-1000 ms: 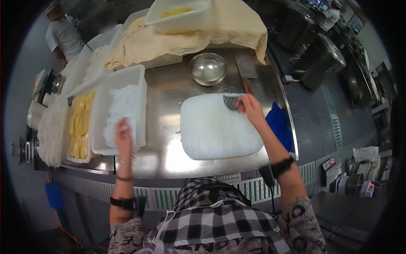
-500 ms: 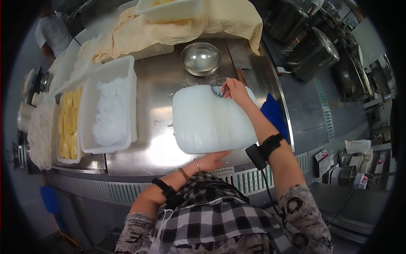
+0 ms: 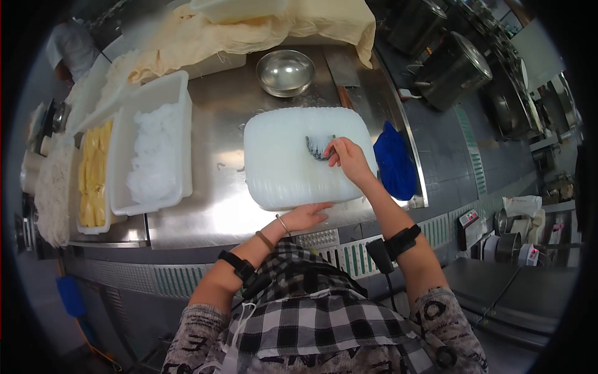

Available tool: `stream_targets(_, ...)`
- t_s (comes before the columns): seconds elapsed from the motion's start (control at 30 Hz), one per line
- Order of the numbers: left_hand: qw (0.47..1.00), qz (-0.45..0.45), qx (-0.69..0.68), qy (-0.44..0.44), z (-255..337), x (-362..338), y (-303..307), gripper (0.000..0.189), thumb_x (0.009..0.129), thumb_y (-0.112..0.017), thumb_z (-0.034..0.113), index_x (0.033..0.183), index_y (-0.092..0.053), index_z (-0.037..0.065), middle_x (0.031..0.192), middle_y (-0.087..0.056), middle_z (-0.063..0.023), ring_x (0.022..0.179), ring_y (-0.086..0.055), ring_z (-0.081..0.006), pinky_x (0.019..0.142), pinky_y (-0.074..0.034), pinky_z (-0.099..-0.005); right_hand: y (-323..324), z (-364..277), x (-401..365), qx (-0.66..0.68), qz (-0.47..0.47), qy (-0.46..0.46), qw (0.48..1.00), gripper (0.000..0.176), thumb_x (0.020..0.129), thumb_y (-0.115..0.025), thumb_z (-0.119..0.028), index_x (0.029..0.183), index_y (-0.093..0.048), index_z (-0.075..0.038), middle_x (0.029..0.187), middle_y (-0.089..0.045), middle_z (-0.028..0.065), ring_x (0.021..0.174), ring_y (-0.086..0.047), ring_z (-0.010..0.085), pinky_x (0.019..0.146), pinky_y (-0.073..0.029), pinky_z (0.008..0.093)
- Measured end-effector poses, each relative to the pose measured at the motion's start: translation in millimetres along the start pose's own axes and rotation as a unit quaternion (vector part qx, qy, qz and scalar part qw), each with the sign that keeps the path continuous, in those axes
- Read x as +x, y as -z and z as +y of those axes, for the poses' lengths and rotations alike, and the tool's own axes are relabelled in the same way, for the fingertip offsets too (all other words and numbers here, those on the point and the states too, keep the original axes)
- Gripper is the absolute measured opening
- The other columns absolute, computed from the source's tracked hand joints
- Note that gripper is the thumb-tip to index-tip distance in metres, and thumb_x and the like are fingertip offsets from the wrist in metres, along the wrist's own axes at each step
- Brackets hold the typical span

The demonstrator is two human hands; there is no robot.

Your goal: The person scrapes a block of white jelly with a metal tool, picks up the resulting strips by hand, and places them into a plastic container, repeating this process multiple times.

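Observation:
A large whitish, translucent jelly block (image 3: 280, 168) with rounded corners lies on the steel table. My right hand (image 3: 349, 159) is closed on a small, curved jelly scraper (image 3: 316, 148) that rests on the block's top, right of its middle. Pale streaks of jelly show in the scraper; its grip is hidden by my fingers. Against the block's near side is my left hand (image 3: 305, 217), its fingers stretched out to the right and holding nothing.
Beyond the block are a metal bowl (image 3: 285, 73) and a cleaver (image 3: 341, 70) with a wooden handle. A white tub (image 3: 185, 149) of white shreds and a tray of yellow pieces (image 3: 94, 177) stand left. Blue plastic (image 3: 397, 165) lies right. Another person (image 3: 71, 50) stands far left.
My right hand has drawn the scraper from the block's far edge toward me across its top. My left hand stays at the near side. The view has shifted slightly.

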State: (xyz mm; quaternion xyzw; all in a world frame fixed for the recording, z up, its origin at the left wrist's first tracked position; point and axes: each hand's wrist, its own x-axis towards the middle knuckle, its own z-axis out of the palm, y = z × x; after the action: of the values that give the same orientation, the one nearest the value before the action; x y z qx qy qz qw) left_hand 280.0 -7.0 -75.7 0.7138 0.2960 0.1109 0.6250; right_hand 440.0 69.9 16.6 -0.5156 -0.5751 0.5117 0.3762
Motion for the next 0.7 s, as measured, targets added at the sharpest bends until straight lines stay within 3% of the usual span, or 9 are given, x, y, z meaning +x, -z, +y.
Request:
stream_targets(0.43, 0.999, 0.025, -0.018, 0.032, 3, -2, -2, 0.040, 0.085, -0.045, 0.022, 0.122, -0.042, 0.009, 0.112, -0.052, -0.0120, 0.102, -0.047, -0.0162, 0.090, -0.033, -0.0270, -14, 7, -82, 0.001, 0.028, 0.025, 0.999, 0.024, 0.088, -0.037, -0.017, 0.079, -0.051, 0.000, 0.070, -0.053, 0.0041, 0.056, -0.047, 0.0082, 0.056, -0.040, 0.0217)
stream_targets(0.5, 0.999, 0.021, -0.019, 0.041, 4, -3, -1, 0.041, 0.084, -0.046, 0.022, 0.123, -0.042, 0.009, 0.112, -0.052, -0.0121, 0.102, -0.047, -0.0151, 0.090, -0.033, -0.0267, -18, 11, -96, -0.016, 0.024, 0.032, 0.999, 0.024, 0.089, -0.035, -0.016, 0.082, -0.051, -0.001, 0.074, -0.055, 0.0042, 0.060, -0.049, 0.0089, 0.060, -0.040, 0.0213)
stream_targets(0.6, 0.997, 0.047, -0.017, 0.055, 2, -2, -2, 0.036, 0.083, -0.049, 0.022, 0.116, -0.048, 0.006, 0.104, -0.056, -0.0117, 0.096, -0.050, -0.0134, 0.085, -0.036, -0.0244, -26, 23, -117, -0.009, 0.041, 0.049, 0.998, 0.020, 0.087, -0.038, -0.012, 0.083, -0.052, 0.000, 0.071, -0.054, 0.0055, 0.061, -0.049, 0.0104, 0.060, -0.041, 0.0229)
stream_targets(0.67, 0.983, -0.010, 0.058, 0.172, 7, -1, 3, 0.030, 0.081, -0.051, 0.018, 0.106, -0.053, 0.003, 0.096, -0.059, -0.0096, 0.089, -0.053, -0.0121, 0.080, -0.039, -0.0213, -31, 30, -132, -0.005, 0.057, 0.066, 0.996, 0.018, 0.086, -0.040, -0.012, 0.082, -0.052, 0.000, 0.067, -0.054, 0.0060, 0.060, -0.050, 0.0110, 0.059, -0.042, 0.0236)
stream_targets(0.7, 0.983, -0.012, 0.059, 0.173, 10, -1, 3, 0.030, 0.081, -0.051, 0.018, 0.106, -0.053, 0.003, 0.096, -0.059, -0.0096, 0.089, -0.053, -0.0121, 0.080, -0.039, -0.0213, -32, 30, -139, -0.012, 0.066, 0.065, 0.996, 0.017, 0.086, -0.040, -0.011, 0.083, -0.053, 0.000, 0.068, -0.055, 0.0065, 0.062, -0.051, 0.0116, 0.060, -0.042, 0.0239)
